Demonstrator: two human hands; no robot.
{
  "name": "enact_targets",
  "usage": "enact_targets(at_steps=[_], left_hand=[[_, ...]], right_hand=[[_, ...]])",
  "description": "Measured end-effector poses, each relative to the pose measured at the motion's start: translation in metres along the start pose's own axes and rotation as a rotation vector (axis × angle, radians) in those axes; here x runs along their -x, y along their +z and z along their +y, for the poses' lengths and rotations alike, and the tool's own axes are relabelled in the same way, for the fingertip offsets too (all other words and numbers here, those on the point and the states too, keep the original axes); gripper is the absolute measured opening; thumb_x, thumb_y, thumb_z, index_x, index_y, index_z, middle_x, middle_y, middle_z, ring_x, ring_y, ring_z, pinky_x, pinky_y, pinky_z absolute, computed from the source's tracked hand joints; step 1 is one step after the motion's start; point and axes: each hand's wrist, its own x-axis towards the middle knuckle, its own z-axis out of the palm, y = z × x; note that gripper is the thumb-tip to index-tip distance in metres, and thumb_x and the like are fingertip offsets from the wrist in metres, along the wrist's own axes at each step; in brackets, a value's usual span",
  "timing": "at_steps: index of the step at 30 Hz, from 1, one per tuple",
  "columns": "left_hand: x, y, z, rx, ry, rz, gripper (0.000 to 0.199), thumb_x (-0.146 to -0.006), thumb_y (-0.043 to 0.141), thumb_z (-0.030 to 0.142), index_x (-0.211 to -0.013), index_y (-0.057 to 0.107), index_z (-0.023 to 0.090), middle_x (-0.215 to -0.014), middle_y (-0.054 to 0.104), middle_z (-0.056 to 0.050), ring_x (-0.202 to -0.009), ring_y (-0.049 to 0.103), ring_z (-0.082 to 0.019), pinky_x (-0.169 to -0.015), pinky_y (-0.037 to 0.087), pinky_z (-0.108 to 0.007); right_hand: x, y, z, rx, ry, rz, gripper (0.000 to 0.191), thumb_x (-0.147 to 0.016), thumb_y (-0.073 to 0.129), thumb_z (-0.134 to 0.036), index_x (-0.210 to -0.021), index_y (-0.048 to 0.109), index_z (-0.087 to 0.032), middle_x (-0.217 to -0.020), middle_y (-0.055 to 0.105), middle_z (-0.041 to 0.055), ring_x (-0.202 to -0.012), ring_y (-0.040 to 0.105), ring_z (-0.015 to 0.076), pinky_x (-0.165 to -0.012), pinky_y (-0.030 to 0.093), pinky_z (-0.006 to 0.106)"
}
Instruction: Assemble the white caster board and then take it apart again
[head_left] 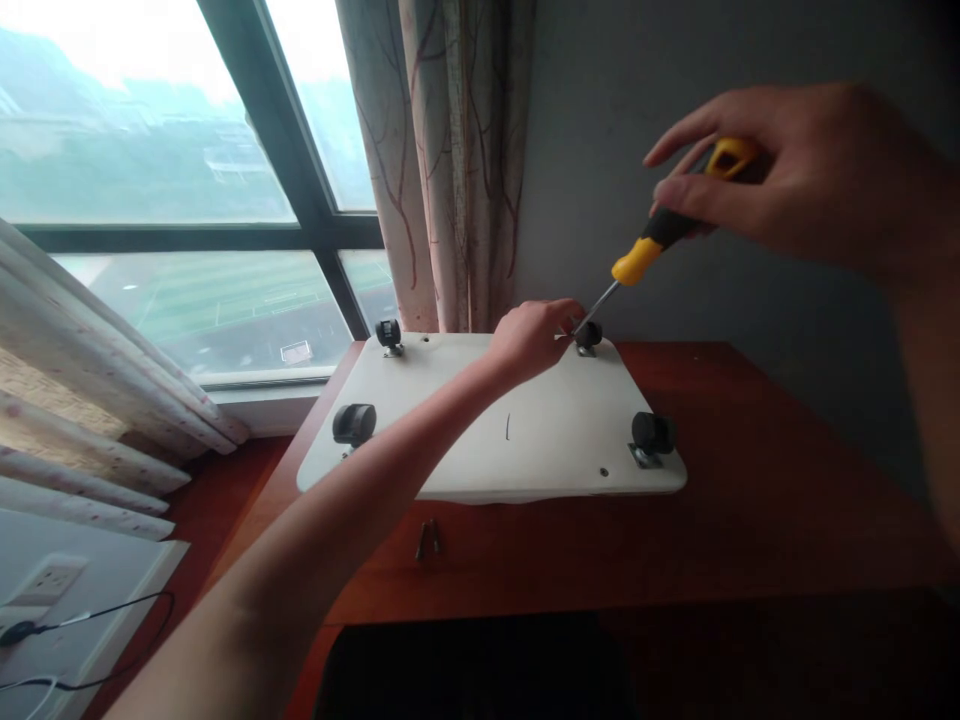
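My right hand (795, 170) grips a screwdriver (675, 215) by its black and yellow handle, with the shaft slanting down to the left. Its tip meets the fingers of my left hand (536, 335), at the far right caster (589, 336) of a white board (480, 440). Those left fingers are closed together by the tip; what they pinch is too small to make out. Other black casters stand upright on the board: a far left caster (388, 335), a near left caster (354, 425) and a near right caster (652, 435).
The board lies on a reddish-brown wooden table (750, 450). Two screws (427, 538) lie in front of its near edge. Behind are a curtain (465, 180) and a window (150, 150). A wall socket (52, 580) with a plugged cable is at lower left.
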Motion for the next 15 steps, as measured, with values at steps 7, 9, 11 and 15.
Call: enact_targets(at_steps=[7, 9, 11, 15], left_hand=[[-0.042, 0.044, -0.035, -0.084, -0.18, -0.121, 0.025, -0.082, 0.062, 0.013, -0.1, 0.074, 0.024, -0.099, 0.076, -0.003, -0.091, 0.069, -0.02, -0.077, 0.049, -0.028], [-0.046, 0.053, -0.041, -0.083, -0.21, -0.127, 0.027, -0.082, 0.06, 0.012, -0.102, 0.074, 0.024, -0.101, 0.076, -0.004, -0.093, 0.068, -0.02, -0.078, 0.049, -0.028], [-0.05, 0.059, -0.046, -0.079, -0.232, -0.132, 0.028, -0.083, 0.059, 0.012, -0.104, 0.074, 0.024, -0.103, 0.075, -0.005, -0.093, 0.068, -0.019, -0.078, 0.049, -0.028], [-0.054, 0.066, -0.054, -0.072, -0.258, -0.149, 0.027, -0.083, 0.061, 0.014, -0.104, 0.074, 0.024, -0.104, 0.075, -0.004, -0.093, 0.067, -0.019, -0.079, 0.049, -0.028]], right_hand=[[-0.055, 0.061, 0.011, -0.054, -0.065, -0.096, 0.039, -0.087, 0.06, -0.059, -0.116, 0.072, -0.035, -0.113, 0.075, 0.0044, -0.109, 0.065, 0.0359, -0.096, 0.048, 0.051], [-0.064, 0.071, 0.015, -0.063, -0.068, -0.136, 0.041, -0.088, 0.061, -0.057, -0.117, 0.071, -0.031, -0.116, 0.074, 0.0061, -0.112, 0.064, 0.0352, -0.097, 0.046, 0.049], [-0.07, 0.078, 0.019, -0.071, -0.062, -0.166, 0.042, -0.088, 0.062, -0.057, -0.118, 0.071, -0.029, -0.116, 0.074, 0.0056, -0.114, 0.062, 0.0343, -0.098, 0.044, 0.047], [-0.076, 0.087, 0.023, -0.103, -0.023, -0.214, 0.041, -0.087, 0.065, -0.057, -0.118, 0.069, -0.031, -0.115, 0.074, 0.003, -0.119, 0.058, 0.0347, -0.098, 0.044, 0.044]])
